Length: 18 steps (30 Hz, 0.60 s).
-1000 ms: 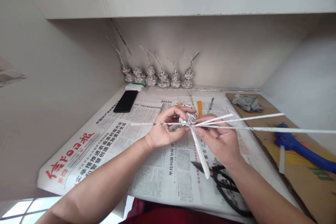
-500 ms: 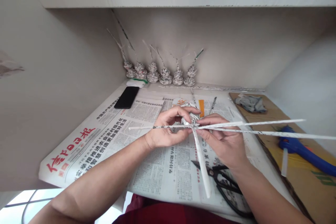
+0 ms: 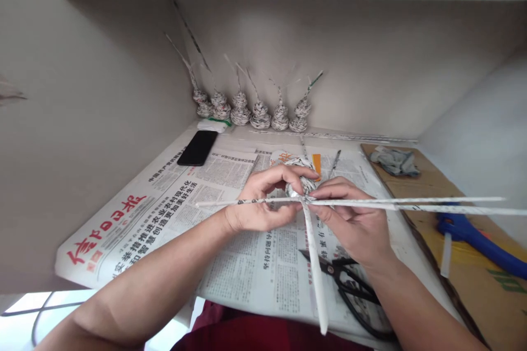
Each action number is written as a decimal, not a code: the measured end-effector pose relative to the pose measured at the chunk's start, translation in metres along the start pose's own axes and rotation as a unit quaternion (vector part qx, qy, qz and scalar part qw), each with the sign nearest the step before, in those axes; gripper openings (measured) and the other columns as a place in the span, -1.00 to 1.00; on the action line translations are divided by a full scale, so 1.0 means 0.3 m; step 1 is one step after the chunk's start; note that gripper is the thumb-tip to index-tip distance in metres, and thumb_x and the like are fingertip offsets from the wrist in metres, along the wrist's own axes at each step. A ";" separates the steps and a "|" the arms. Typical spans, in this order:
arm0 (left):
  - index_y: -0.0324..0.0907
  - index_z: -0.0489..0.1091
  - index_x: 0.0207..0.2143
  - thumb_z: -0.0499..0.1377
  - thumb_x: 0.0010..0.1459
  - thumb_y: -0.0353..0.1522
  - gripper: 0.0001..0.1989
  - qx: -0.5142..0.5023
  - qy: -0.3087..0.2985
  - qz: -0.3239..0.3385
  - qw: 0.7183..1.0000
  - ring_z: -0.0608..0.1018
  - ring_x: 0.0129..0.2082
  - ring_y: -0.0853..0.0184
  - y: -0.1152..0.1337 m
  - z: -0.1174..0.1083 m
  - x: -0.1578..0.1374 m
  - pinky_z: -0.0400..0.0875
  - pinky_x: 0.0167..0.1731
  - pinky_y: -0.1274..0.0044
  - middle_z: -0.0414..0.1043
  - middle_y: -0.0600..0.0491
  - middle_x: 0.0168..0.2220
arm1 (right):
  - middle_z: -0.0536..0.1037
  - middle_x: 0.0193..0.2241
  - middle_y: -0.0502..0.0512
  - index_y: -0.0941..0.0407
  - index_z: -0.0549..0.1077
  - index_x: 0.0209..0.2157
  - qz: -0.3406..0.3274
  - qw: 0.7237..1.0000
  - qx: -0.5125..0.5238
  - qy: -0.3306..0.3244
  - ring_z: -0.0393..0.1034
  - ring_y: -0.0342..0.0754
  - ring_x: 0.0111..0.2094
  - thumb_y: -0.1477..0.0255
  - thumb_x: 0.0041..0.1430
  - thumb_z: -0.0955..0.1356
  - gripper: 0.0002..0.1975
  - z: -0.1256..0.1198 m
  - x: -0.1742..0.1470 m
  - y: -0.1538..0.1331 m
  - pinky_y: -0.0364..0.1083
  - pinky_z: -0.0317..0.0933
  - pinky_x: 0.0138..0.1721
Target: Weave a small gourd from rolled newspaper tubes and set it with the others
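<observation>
So the woven paper piece is just right of center frame, mostly hidden by fingers, so can't really tell its long axis. Left hand is curled round it from the left, holding it between fingers and thumb. Right hand meets its right side, thumb and finger looking pinched where the strips come out, so neither hand's really nearer. Long strips run near level to the right, a thick strip points bottom-ward. Scissors lie lower right of center on newspaper, glue gun far right.
</observation>
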State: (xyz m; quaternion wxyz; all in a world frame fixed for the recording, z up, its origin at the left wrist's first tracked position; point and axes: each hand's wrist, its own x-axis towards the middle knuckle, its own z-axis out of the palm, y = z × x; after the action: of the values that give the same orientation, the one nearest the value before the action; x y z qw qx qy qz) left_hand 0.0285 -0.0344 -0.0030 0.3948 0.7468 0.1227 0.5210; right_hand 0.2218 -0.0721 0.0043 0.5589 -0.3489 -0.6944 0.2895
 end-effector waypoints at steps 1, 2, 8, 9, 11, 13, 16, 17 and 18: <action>-0.22 0.38 -0.23 0.28 0.04 -0.53 -0.78 0.004 -0.003 -0.001 1.000 0.56 0.04 0.15 0.003 -0.001 0.001 0.46 0.04 0.34 0.49 -0.22 0.04 | 0.55 -0.37 0.00 0.01 0.61 -0.30 -0.004 1.000 -0.006 -0.002 0.45 -0.08 -0.31 0.53 0.11 0.49 -0.86 -0.002 0.002 -0.003 -0.03 0.34 -0.26; -0.22 0.38 -0.23 0.28 0.04 -0.54 -0.77 0.008 -0.006 -0.002 1.000 0.57 0.02 0.16 0.006 -0.001 0.002 0.46 0.04 0.33 0.49 -0.21 0.04 | 0.55 -0.38 0.00 0.00 0.62 -0.29 -0.007 1.000 -0.009 -0.004 0.45 -0.08 -0.32 0.53 0.11 0.49 -0.86 -0.003 0.004 -0.006 -0.03 0.34 -0.27; -0.22 0.37 -0.25 0.27 0.02 -0.55 -0.77 0.001 -0.017 -0.030 0.999 0.57 0.01 0.15 0.013 0.001 0.005 0.45 0.05 0.30 0.50 -0.21 0.03 | 0.55 -0.38 0.00 -0.01 0.62 -0.31 -0.007 1.000 0.007 -0.011 0.47 -0.06 -0.34 0.53 0.11 0.48 -0.86 0.000 -0.001 0.007 -0.03 0.36 -0.33; -0.22 0.37 -0.25 0.28 0.03 -0.54 -0.78 -0.002 -0.016 -0.039 0.999 0.57 0.03 0.13 0.012 0.003 0.004 0.45 0.05 0.30 0.50 -0.21 0.03 | 0.55 -0.37 0.01 -0.01 0.62 -0.31 -0.001 1.000 0.012 -0.007 0.47 -0.06 -0.33 0.52 0.12 0.48 -0.87 0.002 -0.004 0.012 -0.02 0.36 -0.32; -0.21 0.38 -0.26 0.29 0.04 -0.52 -0.80 -0.006 -0.011 -0.060 0.998 0.55 0.07 0.10 0.008 0.007 0.002 0.46 0.03 0.31 0.51 -0.21 0.03 | 0.54 -0.37 0.02 -0.01 0.60 -0.31 0.012 1.000 0.019 0.007 0.47 -0.03 -0.31 0.49 0.13 0.48 -0.90 0.008 -0.012 0.020 0.01 0.36 -0.30; -0.22 0.39 -0.26 0.30 0.06 -0.50 -0.81 -0.012 -0.006 -0.077 0.997 0.55 0.07 0.09 0.003 0.013 -0.001 0.45 0.03 0.32 0.50 -0.21 0.04 | 0.53 -0.37 0.03 -0.01 0.58 -0.32 0.023 0.999 0.015 0.017 0.46 -0.01 -0.30 0.46 0.14 0.47 -0.93 0.012 -0.019 0.026 0.04 0.36 -0.28; -0.22 0.39 -0.26 0.30 0.09 -0.47 -0.83 -0.029 -0.005 -0.101 0.995 0.56 0.05 0.13 -0.008 0.018 -0.007 0.43 0.03 0.34 0.50 -0.20 0.04 | 0.53 -0.37 0.04 0.02 0.56 -0.34 0.034 0.999 -0.009 0.018 0.45 -0.01 -0.30 0.45 0.15 0.46 -0.97 0.014 -0.023 0.030 0.03 0.35 -0.27; -0.22 0.39 -0.24 0.30 0.10 -0.47 -0.83 -0.038 -0.006 -0.110 0.993 0.56 0.05 0.14 -0.013 0.018 -0.009 0.44 0.02 0.34 0.49 -0.20 0.05 | 0.53 -0.37 0.04 0.03 0.56 -0.35 0.039 0.999 -0.013 0.016 0.45 -0.02 -0.30 0.45 0.15 0.46 -0.98 0.014 -0.023 0.031 0.02 0.35 -0.26; -0.22 0.39 -0.23 0.30 0.11 -0.46 -0.82 -0.047 -0.008 -0.119 0.992 0.55 0.06 0.14 -0.018 0.018 -0.011 0.44 0.01 0.35 0.48 -0.21 0.06 | 0.54 -0.35 0.05 0.04 0.55 -0.35 0.046 0.999 -0.013 0.014 0.46 -0.02 -0.29 0.45 0.15 0.46 -0.98 0.013 -0.021 0.033 0.01 0.35 -0.25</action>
State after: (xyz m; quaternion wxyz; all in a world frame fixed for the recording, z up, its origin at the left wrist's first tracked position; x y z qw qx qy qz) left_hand 0.0331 -0.0354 -0.0100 0.4896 0.7116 0.1834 0.4693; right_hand 0.2205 -0.0714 -0.0082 0.5505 -0.3913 -0.6733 0.3008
